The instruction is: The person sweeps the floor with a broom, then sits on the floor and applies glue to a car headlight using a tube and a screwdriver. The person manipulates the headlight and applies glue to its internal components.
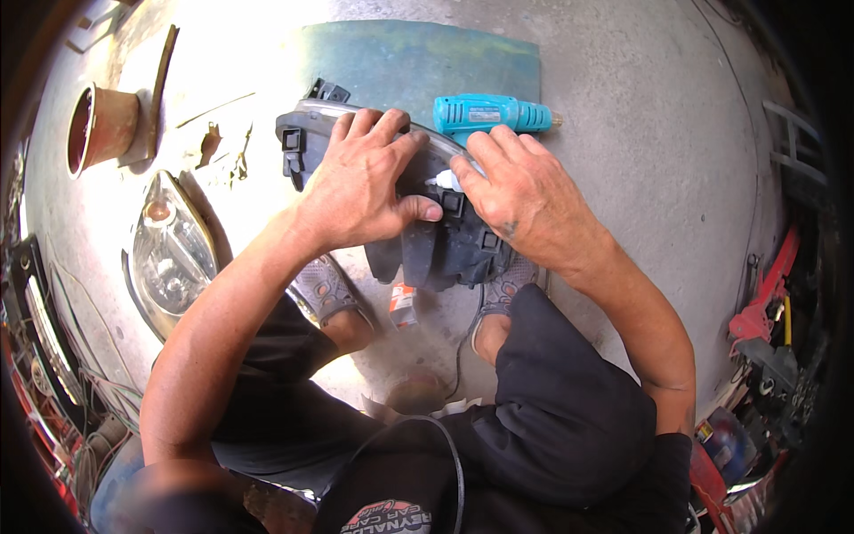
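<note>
Between my feet stands a car headlight (427,254) with a black plastic housing and a clear lens edge along its far side. My left hand (356,182) grips it, fingers bent over the far rim and thumb lying on the black back. In my right hand (529,200) is a small white tube with a pointed nozzle (445,181); its tip points left, at the housing near the lens seam. Most of the tube is hidden by my closed fingers. Just beyond my right hand lies a teal heat gun (485,113).
A greenish panel (400,62) lies on the concrete floor ahead. Another headlight (173,249) rests at left, below a brown bucket (111,129) on its side. An orange-and-white box (403,305) sits between my shoes. A red metal tool (765,294) and clutter line the right edge.
</note>
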Motion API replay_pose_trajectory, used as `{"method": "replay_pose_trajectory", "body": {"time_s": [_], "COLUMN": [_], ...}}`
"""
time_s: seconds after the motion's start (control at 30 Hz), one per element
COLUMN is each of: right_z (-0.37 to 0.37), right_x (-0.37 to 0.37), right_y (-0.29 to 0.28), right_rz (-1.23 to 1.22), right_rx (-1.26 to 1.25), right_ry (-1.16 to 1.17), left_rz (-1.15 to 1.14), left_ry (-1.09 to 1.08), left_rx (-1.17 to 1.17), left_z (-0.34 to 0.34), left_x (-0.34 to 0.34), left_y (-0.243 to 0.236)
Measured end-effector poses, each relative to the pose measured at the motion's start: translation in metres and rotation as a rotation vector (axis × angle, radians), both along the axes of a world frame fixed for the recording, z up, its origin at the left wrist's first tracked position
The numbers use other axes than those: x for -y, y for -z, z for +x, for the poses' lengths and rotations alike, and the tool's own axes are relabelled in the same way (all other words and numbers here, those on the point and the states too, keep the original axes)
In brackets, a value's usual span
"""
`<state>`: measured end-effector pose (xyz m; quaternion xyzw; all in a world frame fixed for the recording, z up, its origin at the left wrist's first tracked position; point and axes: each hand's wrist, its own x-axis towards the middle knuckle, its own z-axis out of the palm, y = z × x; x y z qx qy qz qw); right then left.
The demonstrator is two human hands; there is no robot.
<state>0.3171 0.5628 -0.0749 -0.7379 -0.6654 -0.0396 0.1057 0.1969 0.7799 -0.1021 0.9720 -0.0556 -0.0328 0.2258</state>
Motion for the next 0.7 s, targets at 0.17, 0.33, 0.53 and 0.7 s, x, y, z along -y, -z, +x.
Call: {"method": "replay_pose_trajectory", "body": {"time_s": [0.17, 0.33, 0.53, 0.7], "right_z": [0.0001, 0.0001, -0.0001, -0.0001], "right_x": [0.0018, 0.0026, 0.0034, 0.0034], "right_y": [-0.0006, -0.0023, -0.0026, -0.002], "right_rz": [-0.011, -0.014, -0.014, -0.009], "right_rx": [0.003, -0.001, 0.003, -0.004], "right_ry": [0.009, 0.008, 0.007, 0.009], "left_rz": [0.006, 0.007, 0.013, 0.02], "left_ry": [0.003, 0.003, 0.0, 0.001], "left_rx": [0.02, 0.016, 0.005, 0.014], "left_z": [-0.0003, -0.0002, 0.0, -0.0001], "left_x": [-0.0001, -0.0003, 0.0002, -0.0004], "left_y": [0.0018, 0.0021, 0.001, 0.0025]}}
